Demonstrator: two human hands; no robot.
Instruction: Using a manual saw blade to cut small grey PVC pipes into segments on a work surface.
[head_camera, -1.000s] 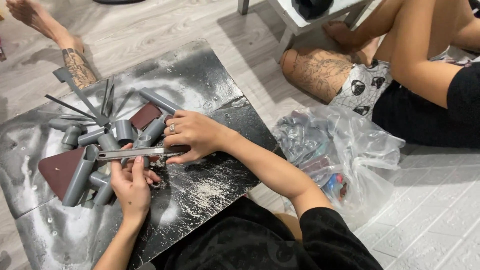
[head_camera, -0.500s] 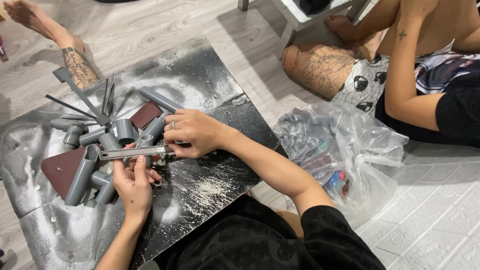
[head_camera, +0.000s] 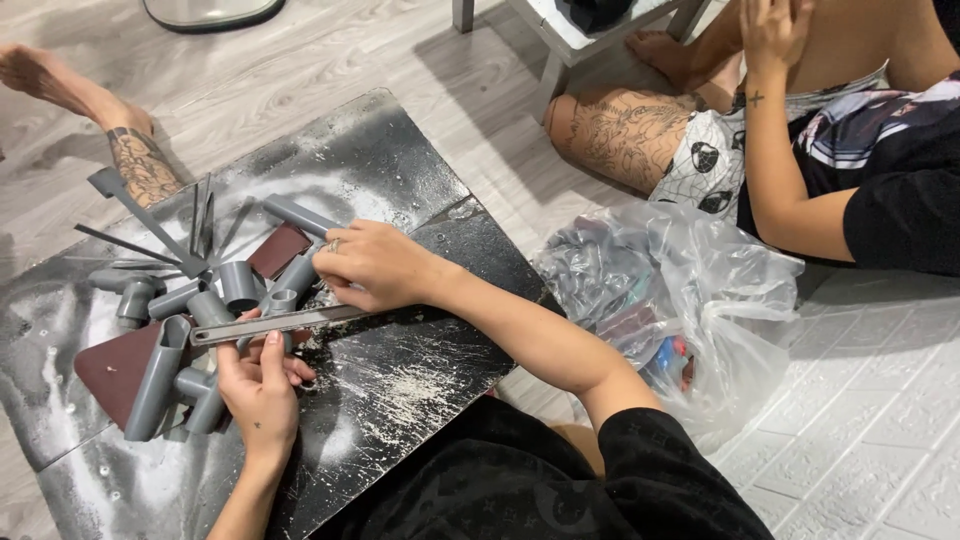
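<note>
While both hands work over the dark scuffed board (head_camera: 420, 170), the right hand (head_camera: 370, 265) grips one end of a flat metal strip (head_camera: 280, 322), looks like a saw blade or file, fingers curled down and clamped on it. A ring shows on one finger. The left hand (head_camera: 262, 385) is at the strip's other end, palm down, fingers bent around a short grey pipe piece (head_camera: 268, 345) under the strip. Can't tell if it pinches the strip too or only the pipe.

The strip lies near level, running left to right across the middle of the board, just above the pipe piece.

Left of the hands: a cluster of grey pipe offcuts and elbow fittings (head_camera: 235, 285), some upright, some lying flat. One longer grey tube (head_camera: 155, 375) lies tilted across a brown sheet (head_camera: 115, 365), sandpaper by the look. A second brown sheet (head_camera: 280, 250) sits between the fittings, near the right hand. Thin grey rods (head_camera: 200, 215) fan out at the board's far left.

White dust is scattered on the board near the person's lap.

Right of the board, on the floor: a clear plastic bag (head_camera: 680, 300) with more grey parts inside.

Another person sits beyond the bag, tattooed leg (head_camera: 630, 135) bent. A third person's tattooed foot (head_camera: 140, 165) rests at the board's far left edge.
</note>
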